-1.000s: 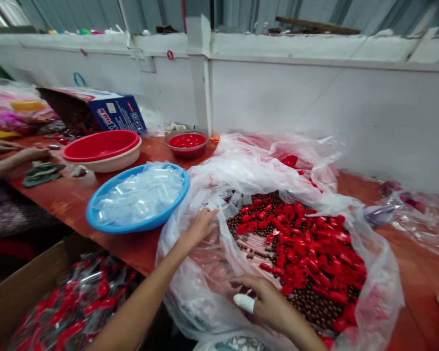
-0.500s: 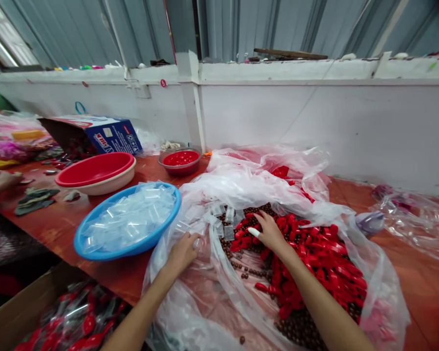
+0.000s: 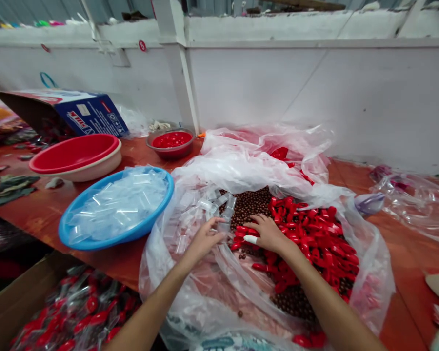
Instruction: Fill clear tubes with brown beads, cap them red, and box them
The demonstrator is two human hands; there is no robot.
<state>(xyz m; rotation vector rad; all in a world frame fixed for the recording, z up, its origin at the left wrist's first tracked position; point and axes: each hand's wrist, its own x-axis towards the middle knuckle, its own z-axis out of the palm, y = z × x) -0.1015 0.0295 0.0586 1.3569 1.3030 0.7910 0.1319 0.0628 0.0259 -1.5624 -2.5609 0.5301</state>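
Note:
My left hand point(image 3: 204, 240) reaches toward small clear plastic cases point(image 3: 225, 207), with thumb and forefinger apart and nothing visible between them. My right hand point(image 3: 269, 235) rests at the near side of the brown beads point(image 3: 252, 204), fingers spread on a few red plastic pieces point(image 3: 239, 238). One of its fingers has a white wrap point(image 3: 250, 239). Beneath both hands lies a large translucent plastic bag point(image 3: 205, 282), spread open. A heap of red plastic pieces point(image 3: 314, 239) lies on its right, partly covered by my right forearm. What is under my right palm is hidden.
A blue basin point(image 3: 63, 225) full of clear plastic cases stands left of the bag. Behind it are a red basin point(image 3: 76, 152) in a cream one, a small bowl point(image 3: 171, 153) of red pieces and a printed carton point(image 3: 91, 114). Below left sits a box point(image 3: 22, 287) of red pieces.
The view has tilted down. My left hand has moved right, up to the clear cases. My right hand has drawn back a little toward me, and more brown beads show beyond it.

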